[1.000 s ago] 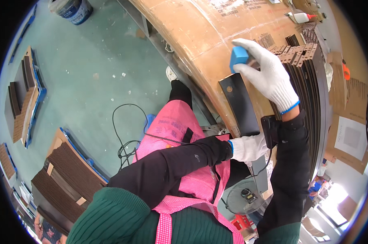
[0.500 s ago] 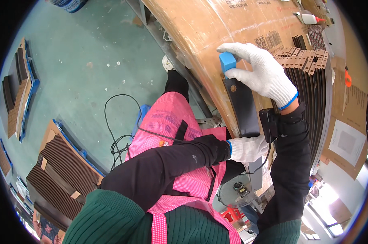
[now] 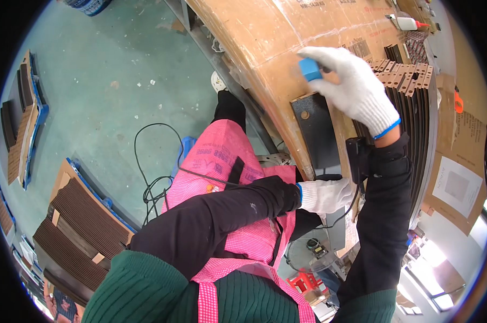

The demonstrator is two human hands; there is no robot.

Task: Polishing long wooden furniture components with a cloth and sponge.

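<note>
My right hand point(image 3: 356, 89), in a white knit glove, grips a small blue block point(image 3: 309, 70) between thumb and fingers. It hovers just past the far end of a dark flat panel point(image 3: 320, 132) with a round spot near that end. A gap shows between block and panel. My left hand point(image 3: 325, 195), gloved too, closes round the near end of the panel; its fingertips are partly hidden. The panel lies along the edge of the cardboard-covered table point(image 3: 276, 67).
Beside my right forearm stands a stack of dark panels point(image 3: 415, 118) with drilled brown ends. A white bottle with a red tip point(image 3: 407, 23) lies beyond it. More panels point(image 3: 82, 220) and a loose black cable point(image 3: 137, 148) are on the floor at left.
My right hand has come up off the panel's far end with the blue block, moving slightly right and away. The panel has shifted a little and shows more of its face.
</note>
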